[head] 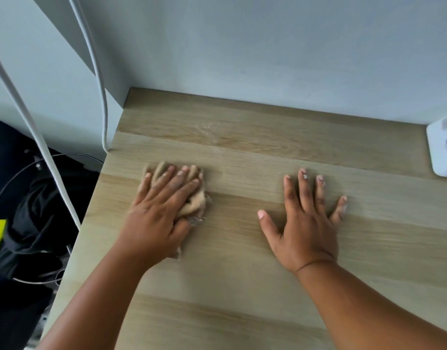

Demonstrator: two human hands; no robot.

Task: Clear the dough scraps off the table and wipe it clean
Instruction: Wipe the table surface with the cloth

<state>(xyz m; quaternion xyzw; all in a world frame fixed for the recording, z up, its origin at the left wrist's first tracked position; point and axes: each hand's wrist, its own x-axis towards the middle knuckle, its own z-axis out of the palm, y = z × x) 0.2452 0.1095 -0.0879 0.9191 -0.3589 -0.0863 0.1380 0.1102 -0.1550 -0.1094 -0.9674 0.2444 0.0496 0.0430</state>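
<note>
My left hand [161, 210] lies on a crumpled beige cloth [194, 200] and presses it against the light wooden table [242, 261] near the left edge. The fingers are stretched out over the cloth, and the thumb side is partly tucked into its folds. My right hand [308, 223] rests flat on the bare tabletop to the right, fingers spread, with white dough flecks on the fingertips. A faint patch of pale crumbs or droplets [207, 126] lies on the table beyond the cloth, toward the wall.
A white box-like object [443, 147] sits at the table's far right edge by the wall. White cables [101, 79] hang down at the left. Beyond the left table edge lie dark bags and wires [28, 198] on the floor.
</note>
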